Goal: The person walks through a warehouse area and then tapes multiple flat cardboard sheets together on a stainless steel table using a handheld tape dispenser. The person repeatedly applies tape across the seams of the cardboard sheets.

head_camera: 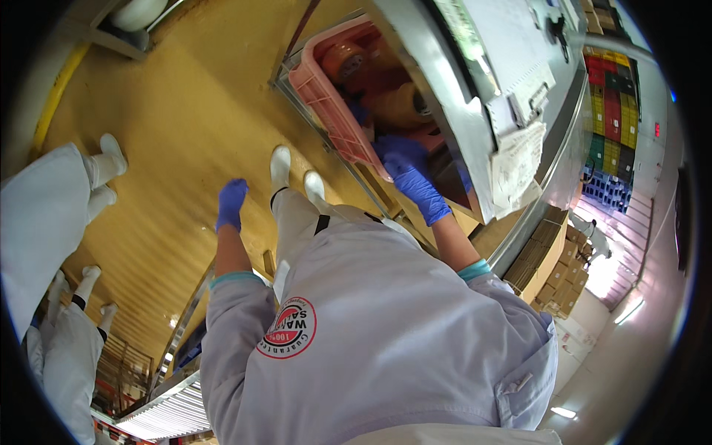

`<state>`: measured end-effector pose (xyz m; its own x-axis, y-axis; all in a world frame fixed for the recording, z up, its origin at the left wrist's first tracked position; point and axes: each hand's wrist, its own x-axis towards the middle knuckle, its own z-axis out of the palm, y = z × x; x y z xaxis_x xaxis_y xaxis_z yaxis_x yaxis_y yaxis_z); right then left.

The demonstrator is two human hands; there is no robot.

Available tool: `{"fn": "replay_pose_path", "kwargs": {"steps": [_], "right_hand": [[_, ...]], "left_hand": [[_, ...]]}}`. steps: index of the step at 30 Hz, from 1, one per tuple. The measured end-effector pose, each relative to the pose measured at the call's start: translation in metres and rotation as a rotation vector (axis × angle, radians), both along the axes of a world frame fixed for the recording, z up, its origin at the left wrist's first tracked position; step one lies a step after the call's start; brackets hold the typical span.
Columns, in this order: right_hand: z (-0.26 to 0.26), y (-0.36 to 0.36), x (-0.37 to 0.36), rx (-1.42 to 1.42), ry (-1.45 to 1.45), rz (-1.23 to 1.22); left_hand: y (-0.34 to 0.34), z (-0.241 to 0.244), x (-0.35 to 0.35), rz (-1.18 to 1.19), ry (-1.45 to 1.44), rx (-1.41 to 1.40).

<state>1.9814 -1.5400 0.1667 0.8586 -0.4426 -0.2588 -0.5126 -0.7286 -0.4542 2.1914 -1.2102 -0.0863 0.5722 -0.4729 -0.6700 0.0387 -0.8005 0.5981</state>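
Observation:
My right hand (411, 175), in a blue disposable glove, reaches over the near rim of a pink plastic crate (334, 128) under a metal table. Its fingers are blurred, so whether they hold anything cannot be made out. Inside the crate lie an orange roll of tape (342, 60) and a yellowish roll (405, 105), with dark things around them. My left hand (231, 203), gloved in blue too, hangs low over the yellow floor with its fingers curled together and nothing visible in it.
Papers with clips (517, 161) lie on the metal tabletop (500, 33). Flattened cardboard (537, 245) and cartons (567, 272) are stacked at right. People in white coats and boots (41, 206) stand at left. A roller conveyor (167, 409) is at lower left, stacked coloured crates (612, 105) farther off.

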Motion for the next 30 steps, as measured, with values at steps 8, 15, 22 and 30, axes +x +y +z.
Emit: {"fn": "replay_pose_path", "kwargs": {"steps": [8,15,22,30], "right_hand": [[-0.028,-0.014,0.03,0.094,0.115,-0.527],[-0.074,-0.037,0.092,0.236,0.176,-0.608],[-0.12,-0.069,0.163,0.657,-0.176,-0.967],[-0.204,-0.116,0.177,0.89,-0.135,-0.97]], "left_hand": [[0.009,-0.029,0.047,0.512,0.187,-0.159],[0.116,-0.097,-0.034,0.394,0.146,0.1],[0.148,-0.065,-0.07,0.501,0.404,0.162],[0.086,-0.011,-0.021,0.797,0.468,-0.04]]}}
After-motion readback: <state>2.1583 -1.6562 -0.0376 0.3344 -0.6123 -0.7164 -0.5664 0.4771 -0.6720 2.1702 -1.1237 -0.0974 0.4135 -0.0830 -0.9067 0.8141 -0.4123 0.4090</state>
